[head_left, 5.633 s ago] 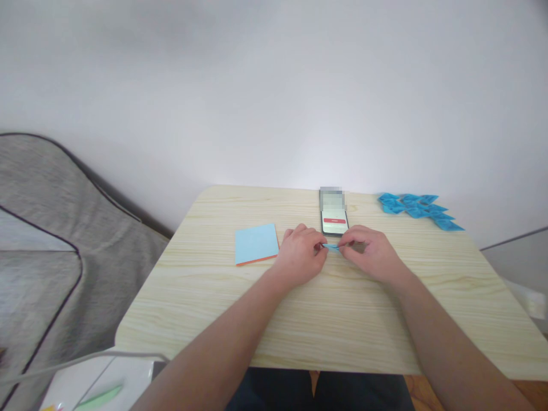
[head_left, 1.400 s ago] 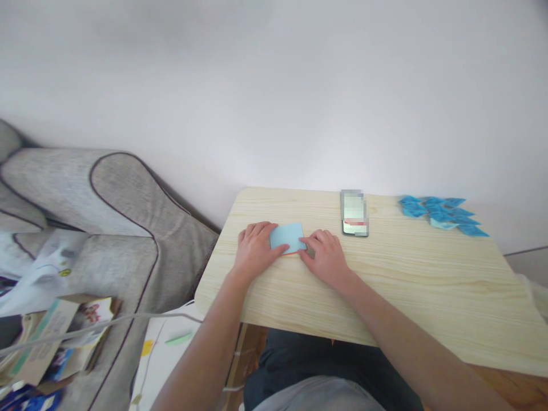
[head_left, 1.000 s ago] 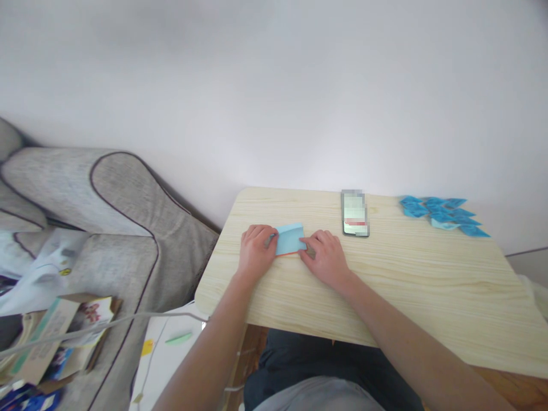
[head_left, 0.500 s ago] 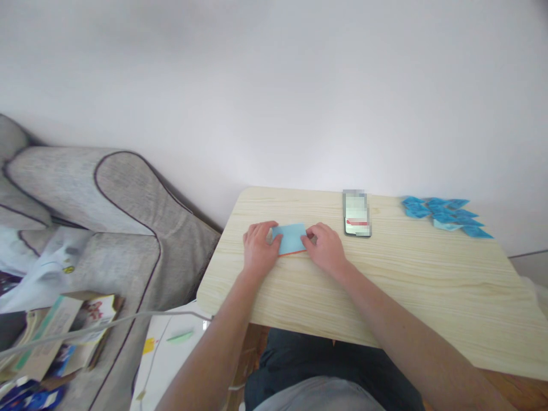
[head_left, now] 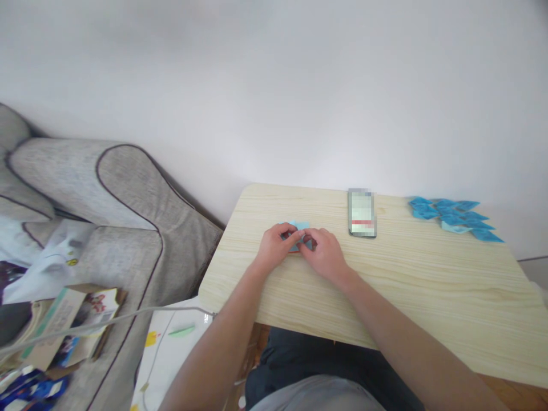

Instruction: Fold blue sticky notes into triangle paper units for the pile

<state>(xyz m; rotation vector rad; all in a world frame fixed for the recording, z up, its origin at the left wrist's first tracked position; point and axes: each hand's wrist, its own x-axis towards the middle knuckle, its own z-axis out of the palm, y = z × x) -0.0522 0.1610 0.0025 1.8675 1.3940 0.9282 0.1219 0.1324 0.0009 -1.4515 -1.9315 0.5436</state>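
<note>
A pale wooden table (head_left: 385, 302) stands before a white wall (head_left: 274, 85) in the head view. Just below centre, the left hand (head_left: 276, 246) and right hand (head_left: 325, 251) curl over a blue paper stack (head_left: 302, 226), thumbs close; whether either pinches anything I cannot tell. The step seems to be working one layer loose, calling next for a light, even lift.
</note>
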